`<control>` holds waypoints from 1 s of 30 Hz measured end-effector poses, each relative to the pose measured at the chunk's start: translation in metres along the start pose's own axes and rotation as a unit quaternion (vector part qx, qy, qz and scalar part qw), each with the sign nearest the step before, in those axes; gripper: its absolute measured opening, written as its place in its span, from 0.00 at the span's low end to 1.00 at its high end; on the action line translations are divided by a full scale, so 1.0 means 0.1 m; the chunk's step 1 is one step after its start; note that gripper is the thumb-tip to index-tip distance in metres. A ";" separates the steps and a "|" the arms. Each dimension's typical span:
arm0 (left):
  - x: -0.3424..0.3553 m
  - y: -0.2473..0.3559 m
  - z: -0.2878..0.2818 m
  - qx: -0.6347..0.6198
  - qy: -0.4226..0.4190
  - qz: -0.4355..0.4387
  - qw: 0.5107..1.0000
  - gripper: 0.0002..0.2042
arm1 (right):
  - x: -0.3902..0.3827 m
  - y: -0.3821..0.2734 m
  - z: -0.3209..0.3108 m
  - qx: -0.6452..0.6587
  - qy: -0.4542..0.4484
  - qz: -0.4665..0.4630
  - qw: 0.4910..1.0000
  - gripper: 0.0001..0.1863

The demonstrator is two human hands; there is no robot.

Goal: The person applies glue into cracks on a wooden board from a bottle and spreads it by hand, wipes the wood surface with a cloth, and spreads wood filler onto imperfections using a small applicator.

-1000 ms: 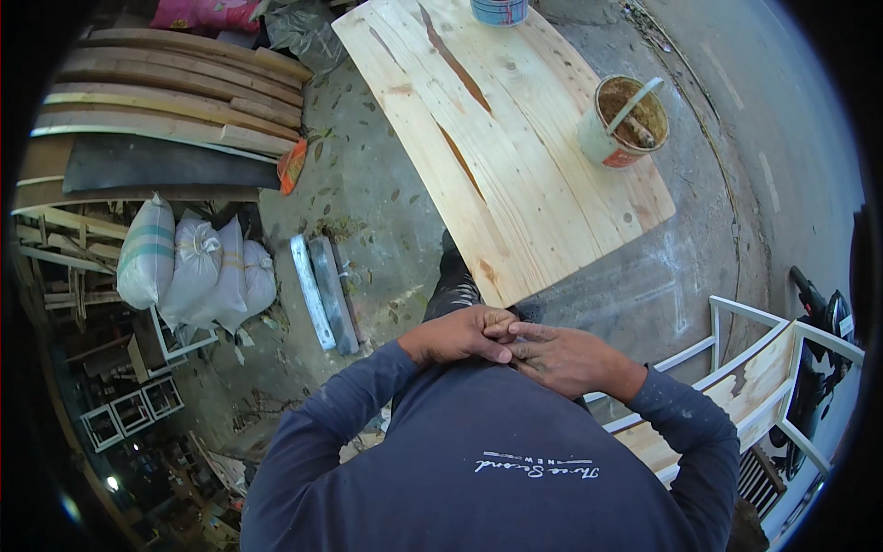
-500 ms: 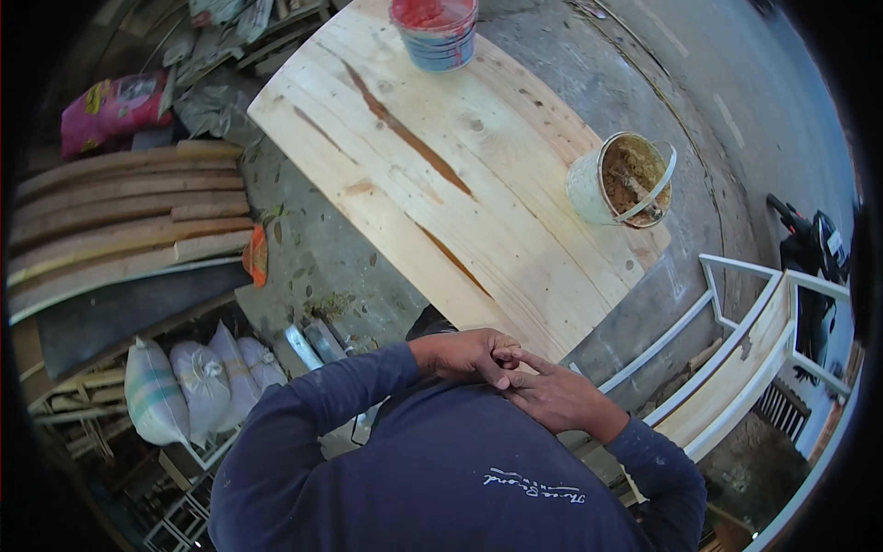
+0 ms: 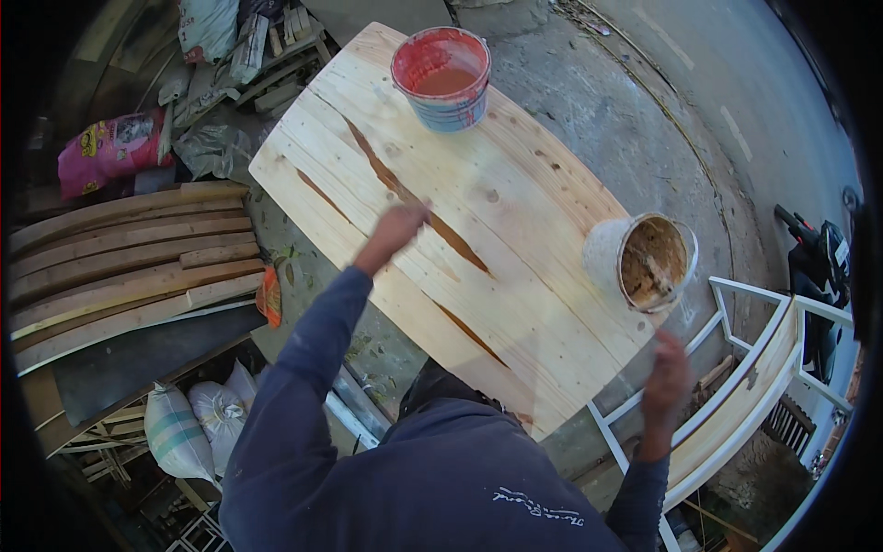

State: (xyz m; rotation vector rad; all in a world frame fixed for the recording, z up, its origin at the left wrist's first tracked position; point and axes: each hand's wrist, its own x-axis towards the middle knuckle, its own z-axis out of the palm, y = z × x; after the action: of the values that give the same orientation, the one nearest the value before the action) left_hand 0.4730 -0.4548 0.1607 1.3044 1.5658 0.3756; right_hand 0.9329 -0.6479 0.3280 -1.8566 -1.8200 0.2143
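My left hand (image 3: 398, 227) reaches over a pale plank tabletop (image 3: 543, 322), its fingertips by a long brown-filled streak (image 3: 464, 248); blur hides whether the fingers grip anything. My right hand (image 3: 667, 385) is smeared by motion beside the board's near right corner, below a white bucket (image 3: 602, 253) that holds brown paste and an unclear stirring piece. A blue bucket (image 3: 441, 110), red-stained inside with orange-brown contents, stands at the board's far end.
Curved timber planks (image 3: 129, 230), white sacks (image 3: 179, 432), a pink bag (image 3: 110, 156) and wood scraps lie at left. A metal bar (image 3: 354, 419) is on the concrete floor (image 3: 552, 83). At right stand a white frame with plywood (image 3: 727, 405) and a black motorbike (image 3: 814, 253).
My hands, earlier together at my belly, have separated: the left moved up over the board, the right out to the right. The view has shifted, bringing more of the far bucket into sight.
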 end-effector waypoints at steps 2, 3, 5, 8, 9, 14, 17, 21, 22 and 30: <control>0.75 -0.14 -0.45 0.015 0.089 0.050 0.995 0.15 | 0.29 0.12 -0.14 0.074 0.014 0.144 0.987 0.20; 1.16 -0.20 -0.60 0.095 0.207 0.045 0.973 0.13 | 0.36 0.29 -0.11 0.095 0.028 0.146 0.984 0.22; 1.89 -0.38 -0.92 0.074 0.337 0.026 0.938 0.19 | 0.75 0.09 -0.01 -0.038 0.035 0.265 0.963 0.29; 2.70 -0.53 -1.14 0.082 0.424 -0.043 0.901 0.39 | 0.93 0.34 0.42 0.012 0.029 0.293 0.956 0.35; 2.84 -0.68 -1.36 0.065 0.422 -0.053 0.903 0.44 | 0.95 0.48 0.55 0.082 0.043 0.282 0.955 0.35; 3.11 -0.71 -1.19 -0.045 0.378 -0.010 0.925 0.24 | 0.93 0.26 0.34 0.461 0.027 0.424 0.779 0.24; 3.09 -1.03 -1.80 0.083 0.426 0.011 0.901 0.25 | 0.68 0.09 0.21 0.538 0.074 0.490 0.682 0.17; 2.66 -0.44 -1.30 -0.142 0.317 0.040 0.937 0.13 | 0.18 -0.23 -0.10 0.512 0.037 0.481 0.711 0.13; 2.54 -0.40 -1.46 -0.147 0.292 0.047 0.944 0.13 | 0.10 -0.33 -0.17 0.542 0.027 0.474 0.694 0.13; 2.11 0.45 -1.66 -0.152 0.314 0.135 0.927 0.31 | -0.93 -0.57 -0.28 0.209 -0.242 0.500 0.805 0.20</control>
State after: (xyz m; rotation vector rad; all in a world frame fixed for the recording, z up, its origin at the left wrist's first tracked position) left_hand 0.3818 -0.1977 0.1624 1.2134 1.7425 1.2613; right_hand 0.8874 -0.7473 0.3555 -2.3362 -0.7053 1.4417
